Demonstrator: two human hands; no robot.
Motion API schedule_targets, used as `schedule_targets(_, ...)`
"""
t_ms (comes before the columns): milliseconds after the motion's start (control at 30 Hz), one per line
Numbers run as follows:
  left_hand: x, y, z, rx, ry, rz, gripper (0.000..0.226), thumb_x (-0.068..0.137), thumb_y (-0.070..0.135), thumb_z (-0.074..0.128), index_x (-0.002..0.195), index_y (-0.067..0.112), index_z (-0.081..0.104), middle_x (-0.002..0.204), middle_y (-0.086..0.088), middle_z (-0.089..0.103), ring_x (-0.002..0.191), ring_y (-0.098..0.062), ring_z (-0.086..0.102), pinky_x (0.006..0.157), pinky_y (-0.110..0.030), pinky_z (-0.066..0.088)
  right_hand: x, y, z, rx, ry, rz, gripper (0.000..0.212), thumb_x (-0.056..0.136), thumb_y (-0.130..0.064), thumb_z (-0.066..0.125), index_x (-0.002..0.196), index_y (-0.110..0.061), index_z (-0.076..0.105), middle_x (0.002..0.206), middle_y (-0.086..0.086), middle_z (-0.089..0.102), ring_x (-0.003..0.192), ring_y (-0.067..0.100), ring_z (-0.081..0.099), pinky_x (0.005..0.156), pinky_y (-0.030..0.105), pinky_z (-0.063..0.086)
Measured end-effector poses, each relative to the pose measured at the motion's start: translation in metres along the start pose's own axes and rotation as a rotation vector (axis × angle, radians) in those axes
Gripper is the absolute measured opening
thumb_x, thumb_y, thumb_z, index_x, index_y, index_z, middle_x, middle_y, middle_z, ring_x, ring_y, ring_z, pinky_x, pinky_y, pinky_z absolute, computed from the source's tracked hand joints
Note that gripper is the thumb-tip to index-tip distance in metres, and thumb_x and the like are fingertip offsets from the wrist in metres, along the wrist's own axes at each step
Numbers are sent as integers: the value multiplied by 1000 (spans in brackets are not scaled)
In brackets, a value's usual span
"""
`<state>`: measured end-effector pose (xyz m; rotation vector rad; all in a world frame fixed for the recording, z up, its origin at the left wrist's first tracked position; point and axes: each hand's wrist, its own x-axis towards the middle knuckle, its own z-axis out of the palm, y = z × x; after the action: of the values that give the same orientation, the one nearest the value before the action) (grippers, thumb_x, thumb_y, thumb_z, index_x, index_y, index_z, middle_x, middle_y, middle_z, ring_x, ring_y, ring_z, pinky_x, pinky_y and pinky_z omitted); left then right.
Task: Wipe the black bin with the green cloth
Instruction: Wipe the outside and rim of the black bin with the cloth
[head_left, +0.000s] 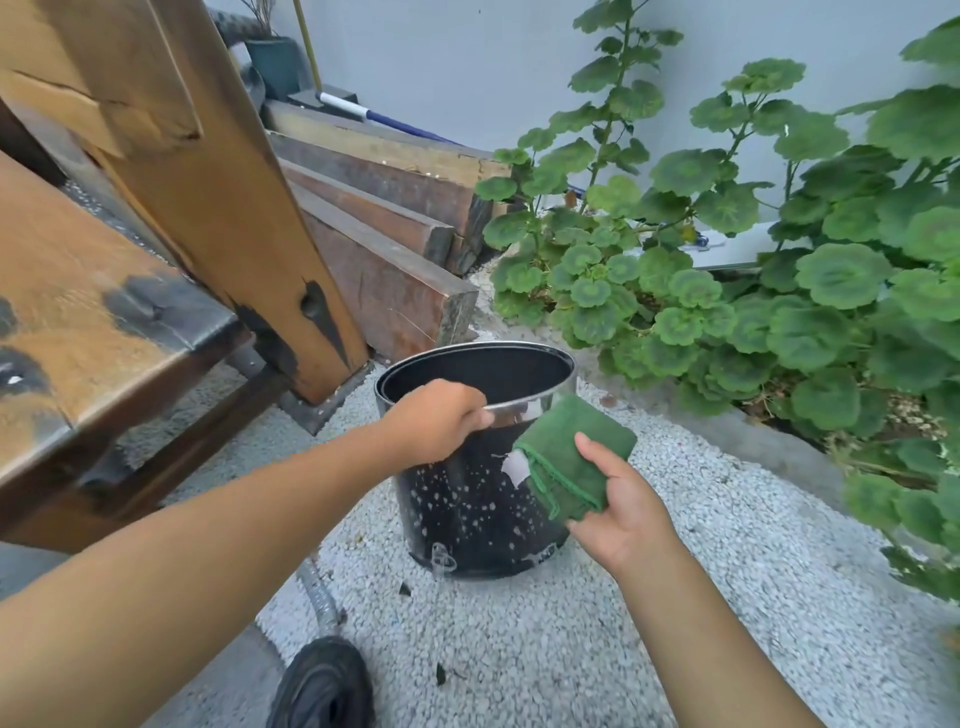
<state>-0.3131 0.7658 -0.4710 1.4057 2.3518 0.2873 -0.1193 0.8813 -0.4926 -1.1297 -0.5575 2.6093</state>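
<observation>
I saw the black bin (467, 499) upright on white gravel (519, 649), left grip (436, 421) curled over its rim, right grip (623, 499) pinching the folded green cloth (571, 462) by its wall, torn white label (515, 466) unreadable

black bin (467, 499): 1 | green cloth (576, 457): 1 | hands: 2, left hand (436, 421), right hand (618, 499) | stacked timber beams (384, 280): 4 | dark plant pot (275, 65): 1
</observation>
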Motion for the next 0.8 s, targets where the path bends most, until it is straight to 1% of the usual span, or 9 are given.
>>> schedule_targets(67,3,-4,-10,-74,26,-35,39,101,34,50,66,16,45,64,-3,51,62,-27,52,58,-36,39,-2,-2,1,26,-1,-9,38,92,-11,66,129,-5,62,111,19,74,89,32,75,63,40,61)
schedule_targets(133,4,-9,-10,-97,33,-78,41,102,32,48,64,17,43,63,-3,48,60,-24,46,58,-35,35,-3,-3,1,38,2,-19,36,92,-10,66,128,-5,63,109,19,75,84,31,76,59,40,61)
schedule_targets(267,2,-22,5,-129,20,-216,42,104,29,45,66,11,43,62,-6,46,56,-21,41,54,-31,32,-1,0,0,0,8,-24,33,89,-10,68,122,-3,65,105,19,76,82,31,76,59,40,61)
schedule_targets(367,0,-30,5,-157,44,-266,43,103,29,44,65,11,40,62,-6,45,56,-21,41,51,-31,29,3,4,0,-54,27,-25,31,89,-11,69,118,-1,66,102,20,76,80,32,76,57,40,61)
schedule_targets(433,-2,-35,4,-159,36,-263,43,103,30,43,63,13,39,62,-5,45,57,-22,41,53,-32,30,6,8,1,-113,38,-36,33,90,-12,68,121,-1,65,106,22,75,81,32,76,58,40,61)
schedule_targets(500,-3,-38,3,-154,20,-246,42,100,30,44,61,13,36,60,-8,41,56,-22,37,54,-32,28,10,14,3,-159,47,-54,37,91,-13,68,125,-1,63,110,23,73,83,33,74,61,41,60)
schedule_targets(600,-5,-32,3,-181,10,-169,42,95,28,45,57,15,31,55,-6,33,52,-20,30,53,-32,25,16,21,15,-196,62,-68,36,90,-16,70,123,-2,65,108,22,74,83,32,74,64,41,60)
schedule_targets(700,-5,-24,9,-221,3,-134,33,98,29,44,68,15,40,63,-4,44,56,-20,38,55,-34,31,22,29,30,-234,66,-98,31,90,-17,72,118,-5,67,105,19,76,88,33,75,65,39,60)
schedule_targets(800,-6,-18,16,-266,4,-156,31,100,27,41,72,13,41,70,-6,49,62,-22,43,59,-36,35,30,41,41,-325,34,-185,27,90,-19,73,115,-11,69,104,15,77,91,30,75,68,37,61)
